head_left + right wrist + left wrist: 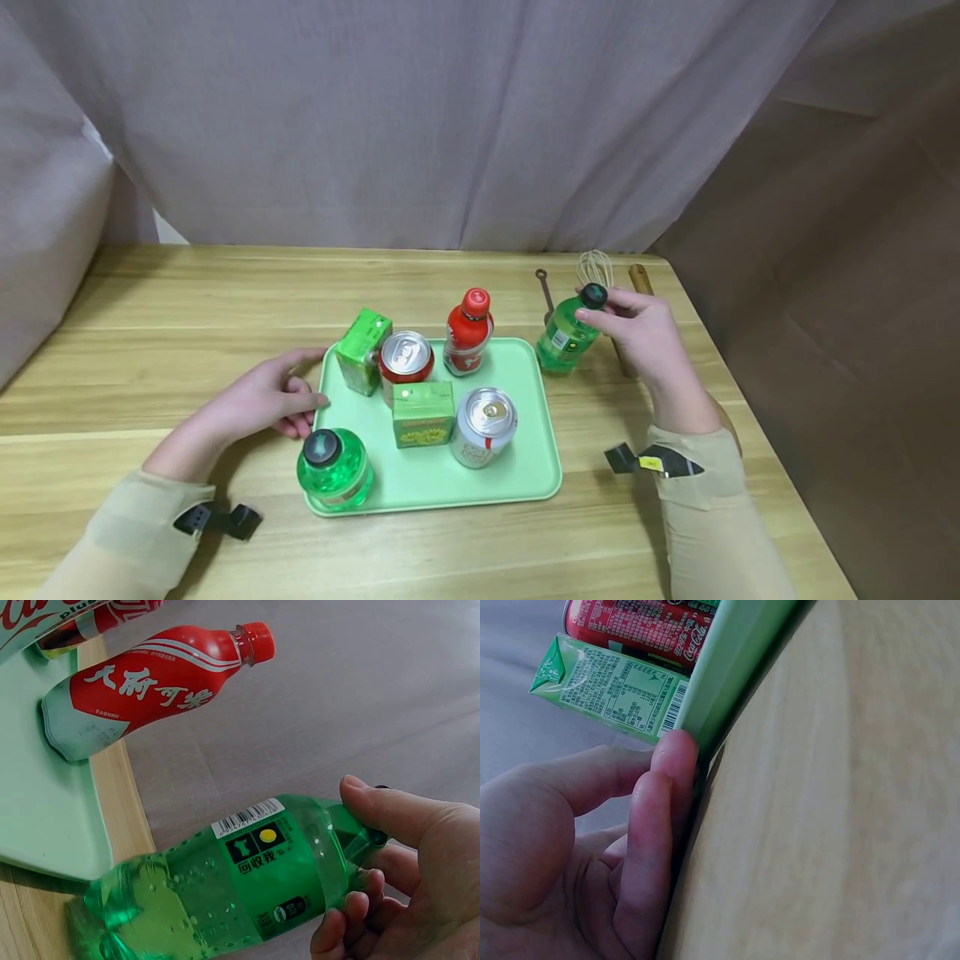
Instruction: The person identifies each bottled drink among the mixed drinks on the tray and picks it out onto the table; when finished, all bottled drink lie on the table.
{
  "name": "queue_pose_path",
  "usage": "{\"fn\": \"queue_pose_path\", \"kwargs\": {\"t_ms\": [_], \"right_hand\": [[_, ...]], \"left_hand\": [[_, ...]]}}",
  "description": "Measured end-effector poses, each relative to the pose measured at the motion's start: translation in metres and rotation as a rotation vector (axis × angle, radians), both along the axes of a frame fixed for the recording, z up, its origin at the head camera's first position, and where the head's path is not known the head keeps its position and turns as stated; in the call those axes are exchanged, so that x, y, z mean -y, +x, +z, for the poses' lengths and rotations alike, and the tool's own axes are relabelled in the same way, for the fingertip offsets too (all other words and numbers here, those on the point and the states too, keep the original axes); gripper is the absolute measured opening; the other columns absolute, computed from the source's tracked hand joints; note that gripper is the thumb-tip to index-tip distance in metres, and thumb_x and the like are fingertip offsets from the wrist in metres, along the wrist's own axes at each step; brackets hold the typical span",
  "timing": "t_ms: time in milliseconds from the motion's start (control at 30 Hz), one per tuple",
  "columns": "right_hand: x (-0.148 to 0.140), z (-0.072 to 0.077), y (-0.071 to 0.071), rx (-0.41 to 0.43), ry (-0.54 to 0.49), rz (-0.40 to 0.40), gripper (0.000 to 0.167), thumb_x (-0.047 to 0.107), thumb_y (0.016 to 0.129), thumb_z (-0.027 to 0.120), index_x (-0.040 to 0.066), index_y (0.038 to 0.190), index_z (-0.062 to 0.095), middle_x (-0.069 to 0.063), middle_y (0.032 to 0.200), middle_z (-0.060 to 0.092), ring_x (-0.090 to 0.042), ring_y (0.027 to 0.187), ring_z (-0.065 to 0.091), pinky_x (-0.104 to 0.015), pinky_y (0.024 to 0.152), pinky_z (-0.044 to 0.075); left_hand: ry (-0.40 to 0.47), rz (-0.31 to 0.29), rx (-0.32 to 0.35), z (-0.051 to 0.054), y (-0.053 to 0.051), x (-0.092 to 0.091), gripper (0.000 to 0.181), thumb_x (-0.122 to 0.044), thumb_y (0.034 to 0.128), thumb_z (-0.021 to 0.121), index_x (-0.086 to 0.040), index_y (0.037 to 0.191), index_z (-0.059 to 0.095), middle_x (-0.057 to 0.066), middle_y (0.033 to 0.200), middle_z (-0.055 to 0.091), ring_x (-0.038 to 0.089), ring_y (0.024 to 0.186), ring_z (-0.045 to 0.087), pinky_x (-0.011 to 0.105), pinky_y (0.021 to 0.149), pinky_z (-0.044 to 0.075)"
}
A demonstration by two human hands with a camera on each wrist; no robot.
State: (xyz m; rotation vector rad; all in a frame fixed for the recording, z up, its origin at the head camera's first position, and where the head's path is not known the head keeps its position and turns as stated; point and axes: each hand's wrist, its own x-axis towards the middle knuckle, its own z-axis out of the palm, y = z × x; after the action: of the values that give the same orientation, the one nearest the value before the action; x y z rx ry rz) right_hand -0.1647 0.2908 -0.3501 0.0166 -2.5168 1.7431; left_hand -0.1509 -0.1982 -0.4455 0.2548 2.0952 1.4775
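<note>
In the head view, my right hand (637, 333) pinches a green soda bottle (566, 337) near its black cap, just right of the light green tray (525, 433). The bottle is tilted; whether its base touches the table is unclear. My left hand (262, 400) holds the tray's left rim, its fingers bent at the edge. Upon the tray are another green bottle (337, 471), two green drink cartons (363, 350), a red cola can (406, 358), a white-and-silver can (484, 429) and a red cola bottle (468, 333).
Behind the right hand, a wire whisk (595, 267), a dark thin-handled utensil (545, 292) and a wooden handle (640, 277) lie on the wooden table (225, 308). Grey cloth (375, 125) hangs along the back, and darker cloth (847, 292) stands at the right.
</note>
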Motion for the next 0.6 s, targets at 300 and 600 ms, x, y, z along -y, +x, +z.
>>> {"fn": "queue_pose_path", "kwargs": {"t_ms": [300,600], "right_hand": [[-0.002,-0.0022,-0.0004,0.004,0.072,-0.013,0.045,0.017,0.09,0.083,-0.006,0.126,0.07,0.018,0.099,0.073,-0.004,0.099,0.062,-0.011,0.081,0.052],[-0.0028,0.0001,0.0029,0.027,0.178,-0.018,0.044,0.023,0.09,0.083,0.001,0.127,0.073,0.013,0.094,0.067,-0.012,0.09,0.053,-0.018,0.073,0.048]], "left_hand": [[-0.005,0.001,-0.006,-0.0002,0.0007,0.0012,0.091,-0.013,0.0942,0.075,-0.006,0.165,0.018,0.017,0.081,0.068,0.029,0.067,0.071,0.042,0.057,0.065],[-0.008,-0.001,-0.007,0.0013,0.001,0.0015,0.09,-0.013,0.0945,0.075,-0.007,0.165,0.018,0.018,0.081,0.067,0.029,0.067,0.071,0.042,0.058,0.065]]}}
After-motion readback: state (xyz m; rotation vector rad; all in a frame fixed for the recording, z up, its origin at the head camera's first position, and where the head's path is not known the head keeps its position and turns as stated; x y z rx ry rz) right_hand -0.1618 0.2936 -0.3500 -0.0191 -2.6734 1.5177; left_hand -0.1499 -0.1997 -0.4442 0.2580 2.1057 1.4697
